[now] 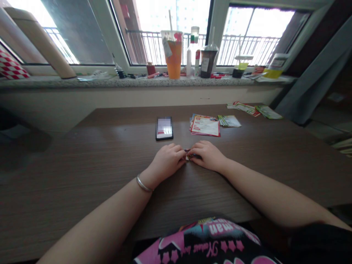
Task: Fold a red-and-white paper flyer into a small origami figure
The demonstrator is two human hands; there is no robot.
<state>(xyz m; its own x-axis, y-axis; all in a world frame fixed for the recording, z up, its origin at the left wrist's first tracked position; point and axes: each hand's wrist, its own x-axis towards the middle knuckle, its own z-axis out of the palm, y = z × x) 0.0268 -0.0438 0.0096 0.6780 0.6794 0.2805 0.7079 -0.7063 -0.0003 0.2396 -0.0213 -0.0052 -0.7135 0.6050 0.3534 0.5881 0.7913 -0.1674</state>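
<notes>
My left hand (166,161) and my right hand (207,156) rest close together on the brown wooden table (82,176), fingers curled. Between their fingertips they pinch a small folded piece of coloured paper (189,155), mostly hidden by the fingers. A silver bangle (143,184) circles my left wrist. Just beyond my hands lies a phone (164,128) with its screen lit, and to its right a stack of red and white leaflets (205,125).
More leaflets (229,121) and others (254,109) lie at the far right of the table. The stone windowsill (110,82) holds an orange drink cup (174,55), a bottle (194,51), a dark drink cup (207,60) and small clutter.
</notes>
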